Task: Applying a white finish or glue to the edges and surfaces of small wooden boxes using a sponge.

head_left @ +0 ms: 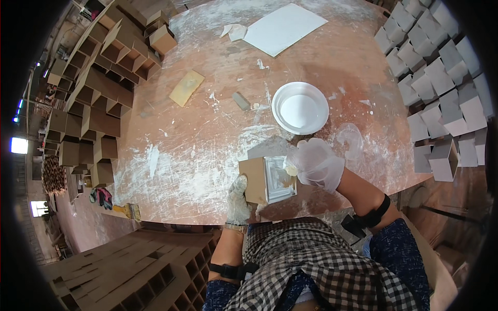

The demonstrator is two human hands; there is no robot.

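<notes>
My left hand [238, 202], in a whitish work glove, grips the left side of a brown cardboard box [253, 181] near the front edge of the table. One face of the box, turned to the right, is smeared with wet white coating. My right hand [317, 165] wears a loose, see-through plastic glove. Its fingers are closed round a small cream-coloured piece [291, 170], perhaps a sponge, pressed at the coated face. Just beyond sits a white bowl [277, 116] with white liquid inside. Beside the right hand lies a crumpled piece of clear plastic [351, 140].
Brown boxes [111, 83] are stacked along the left edge, more [129, 259] below. Whitish-grey boxes [436, 83] stand in rows at the right. On the white-stained table [181, 160] lie a white sheet [285, 28], a yellowish slab [187, 88] and a grey block [241, 101]. A brush [132, 211] rests at the lower left.
</notes>
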